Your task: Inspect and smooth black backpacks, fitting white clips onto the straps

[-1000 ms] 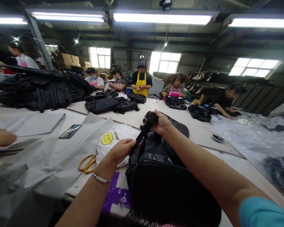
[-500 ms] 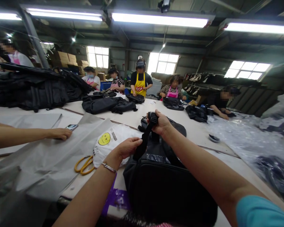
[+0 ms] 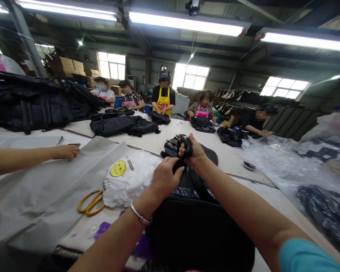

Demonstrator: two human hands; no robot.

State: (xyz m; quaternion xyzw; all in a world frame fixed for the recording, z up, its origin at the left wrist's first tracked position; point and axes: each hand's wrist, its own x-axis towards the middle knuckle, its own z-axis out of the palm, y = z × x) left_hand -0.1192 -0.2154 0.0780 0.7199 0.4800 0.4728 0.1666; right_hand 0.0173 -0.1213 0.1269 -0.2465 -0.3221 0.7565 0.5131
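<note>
still has the bag (image 3: 198, 234) at the near edge of the table (image 3: 170, 128), cropped at the bottom. has now drawn left hand (image 3: 167, 175) up close to right hand (image 3: 195, 151), curling both round the strap (image 3: 179, 163). can't make out the strap's end, nor much of the phone (image 3: 74, 144) behind a co-worker's hand (image 3: 68, 152).

Ceiling tubes (image 3: 185, 24) and windows (image 3: 190, 76) glare amid dimness.

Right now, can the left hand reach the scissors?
Probably yes: the scissors lie nearby, with their handles uncovered. But the left hand grips a strap, so it would likely need to let go first.
</note>
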